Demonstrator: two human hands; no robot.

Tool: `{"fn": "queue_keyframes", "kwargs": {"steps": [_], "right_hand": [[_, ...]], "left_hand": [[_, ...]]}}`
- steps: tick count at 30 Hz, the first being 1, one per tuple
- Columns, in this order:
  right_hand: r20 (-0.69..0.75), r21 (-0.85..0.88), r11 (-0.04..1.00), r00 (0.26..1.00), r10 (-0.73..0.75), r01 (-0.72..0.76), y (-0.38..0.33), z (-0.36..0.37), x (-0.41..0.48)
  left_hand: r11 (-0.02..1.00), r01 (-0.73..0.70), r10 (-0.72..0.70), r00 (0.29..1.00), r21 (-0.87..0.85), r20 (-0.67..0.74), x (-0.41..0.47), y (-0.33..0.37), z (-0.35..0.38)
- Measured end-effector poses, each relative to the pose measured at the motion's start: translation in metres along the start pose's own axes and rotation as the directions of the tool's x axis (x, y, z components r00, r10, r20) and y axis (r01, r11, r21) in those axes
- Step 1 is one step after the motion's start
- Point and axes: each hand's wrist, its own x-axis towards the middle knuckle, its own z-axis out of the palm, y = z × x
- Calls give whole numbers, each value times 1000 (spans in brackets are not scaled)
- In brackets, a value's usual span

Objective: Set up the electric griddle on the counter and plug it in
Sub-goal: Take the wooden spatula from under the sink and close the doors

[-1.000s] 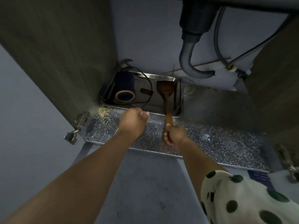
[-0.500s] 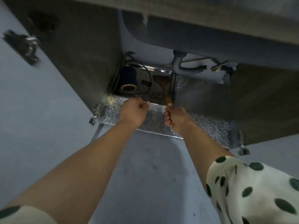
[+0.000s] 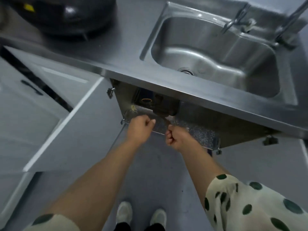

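The electric griddle (image 3: pixel 164 105), a dark rectangular pan with a steel rim, sits in the open cabinet under the sink, mostly shadowed by the counter edge. A dark roll with an orange ring (image 3: pixel 146 100) lies in it. My left hand (image 3: pixel 140 126) is a closed fist at the griddle's front left rim and seems to grip it; the fingers hide the contact. My right hand (image 3: pixel 175 137) is closed around the handle of a wooden spatula (image 3: pixel 166 121) whose blade lies in the griddle.
A speckled liner (image 3: pixel 196 132) covers the cabinet floor. The white cabinet door (image 3: pixel 71 124) stands open on the left. Above are the steel counter (image 3: pixel 126 47), the sink (image 3: pixel 216 54) with its tap, and a black round appliance (image 3: pixel 70 14) at the far left.
My view has risen from inside the cabinet to above the counter and sink. Both fists keep their grips at the griddle's front and have come toward the cabinet opening.
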Motion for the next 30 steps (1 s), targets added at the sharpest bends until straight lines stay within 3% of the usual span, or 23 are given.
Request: {"fn": "queue_keyframes", "kwargs": {"steps": [9,14,19,30], "right_hand": [[42,41,996,996,79,-80,8,42,-136],[32,109,989,994,100,-103,15,75,-181],[10,167,980,994,106,-107,24,102,-204],[-70,205,972,989,128,-111,53,119,-198]], "left_hand": [[1000,-16,15,999,-25,-38,-62,11,-118],[999,-17,14,995,-28,-95,-76,-26,-190],[997,73,-73,993,-6,-97,-72,-79,-240],[985,158,-169,970,76,172,-41,-137,-224]]}}
